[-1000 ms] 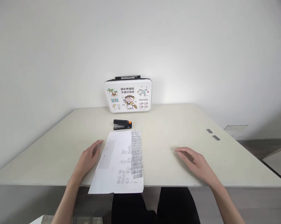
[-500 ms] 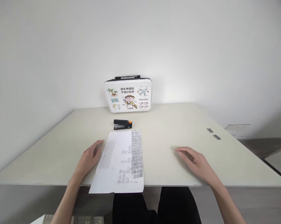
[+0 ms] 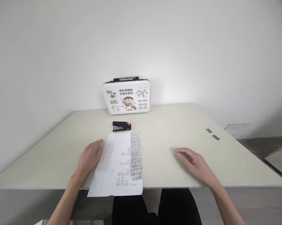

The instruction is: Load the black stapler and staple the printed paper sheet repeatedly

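Observation:
A printed sheet of paper (image 3: 116, 162) lies on the table (image 3: 159, 137), its near edge hanging past the front of the tabletop. Along its left side rests my left hand (image 3: 90, 156), fingers stretched out, holding nothing; whether it touches the paper's edge I cannot tell. My right hand (image 3: 191, 162) lies on its side to the right, apart from the paper, thumb and fingers separated with nothing between them. Just beyond the sheet's far edge sits a black stapler (image 3: 121, 126) with an orange piece at its right end.
Against the wall at the back stands a white case (image 3: 128, 97) with cartoon prints and a black handle. Two small grey metal plates (image 3: 215, 137) are set near the table's right edge. My legs (image 3: 175, 204) are below the front edge.
The whole view has shifted slightly, so things appear a little farther left. Both hands, the paper and the stapler keep their places on the table.

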Motion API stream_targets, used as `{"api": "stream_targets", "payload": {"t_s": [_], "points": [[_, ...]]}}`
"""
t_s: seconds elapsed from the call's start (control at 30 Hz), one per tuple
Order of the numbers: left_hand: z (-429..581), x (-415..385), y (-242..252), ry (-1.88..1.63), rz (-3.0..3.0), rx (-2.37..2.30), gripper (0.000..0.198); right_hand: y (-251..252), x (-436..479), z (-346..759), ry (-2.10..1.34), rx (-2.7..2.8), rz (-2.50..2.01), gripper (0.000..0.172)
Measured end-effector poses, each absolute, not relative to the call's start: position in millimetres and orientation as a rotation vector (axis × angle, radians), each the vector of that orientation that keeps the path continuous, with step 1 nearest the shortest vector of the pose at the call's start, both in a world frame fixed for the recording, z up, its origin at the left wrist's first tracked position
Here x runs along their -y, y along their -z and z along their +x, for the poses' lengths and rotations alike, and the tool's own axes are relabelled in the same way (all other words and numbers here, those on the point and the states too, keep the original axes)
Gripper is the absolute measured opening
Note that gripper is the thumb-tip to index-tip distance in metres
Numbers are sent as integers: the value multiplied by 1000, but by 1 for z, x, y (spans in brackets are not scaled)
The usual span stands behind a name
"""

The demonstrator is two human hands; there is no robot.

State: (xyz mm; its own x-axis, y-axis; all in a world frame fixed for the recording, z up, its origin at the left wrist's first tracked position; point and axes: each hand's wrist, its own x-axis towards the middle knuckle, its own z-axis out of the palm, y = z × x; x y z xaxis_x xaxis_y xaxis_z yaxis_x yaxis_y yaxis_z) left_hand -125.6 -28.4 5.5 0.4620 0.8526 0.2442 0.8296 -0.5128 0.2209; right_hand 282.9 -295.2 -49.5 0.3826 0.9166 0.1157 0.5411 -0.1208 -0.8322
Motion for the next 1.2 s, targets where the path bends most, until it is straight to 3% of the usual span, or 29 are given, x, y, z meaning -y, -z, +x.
{"api": "stream_targets", "payload": {"t_s": [0.17, 0.43, 0.77, 1.0, 1.2], "points": [[-68, -20, -26, -594, 2862, -1430, 44, 49, 296, 283, -578, 1264, -1786, 38], [6, -63, -42, -260, 2952, -1251, 25, 45, 294, 281, -544, 1258, -1782, 39], [52, 44, -64, -244, 2965, -905, 32, 45, 293, 281, -539, 1228, -1791, 41], [103, 130, -27, -200, 3004, -499, 28, 45, 295, 282, -446, 1045, -1778, 44], [123, 144, -5, -218, 2941, -417, 23, 55, 292, 285, -400, 1266, -1764, 43]]}}
